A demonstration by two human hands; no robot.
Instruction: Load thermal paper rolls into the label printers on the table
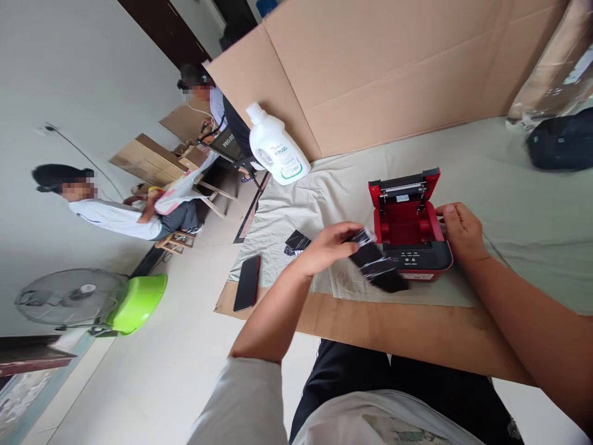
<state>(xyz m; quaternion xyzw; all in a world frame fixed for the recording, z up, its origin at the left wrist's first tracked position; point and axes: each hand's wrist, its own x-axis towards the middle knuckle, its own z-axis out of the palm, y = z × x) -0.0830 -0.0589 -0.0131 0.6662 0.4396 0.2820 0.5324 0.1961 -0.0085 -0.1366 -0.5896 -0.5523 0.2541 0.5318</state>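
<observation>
Two bare hands work at a small red printer (410, 232) that sits with its lid tipped up on a pale cloth (509, 204) spread over a cardboard sheet (417, 334). The left hand (327, 247) has its fingers pressed together on one end of a black wrapped packet (377, 267), which slants away from the pinch toward the printer's front edge and partly covers its black button panel; whether the far end rests on the cloth cannot be told. The right hand (461, 232) is curled against the printer's right side, thumb on the upper rim, fingers closed on the casing. Just beyond the left hand's knuckles lie a few small black packets (296, 242) on the cloth, and farther out on that side a dark phone (247, 283) lies flat at the cardboard's edge. Well beyond the open lid stands a white jug (277, 147) against an upright cardboard wall (393, 62). Far off to the left hand's side, two seated people (120, 213) are busy on the floor, near a fan (69, 298) and a green basin (139, 301).
</observation>
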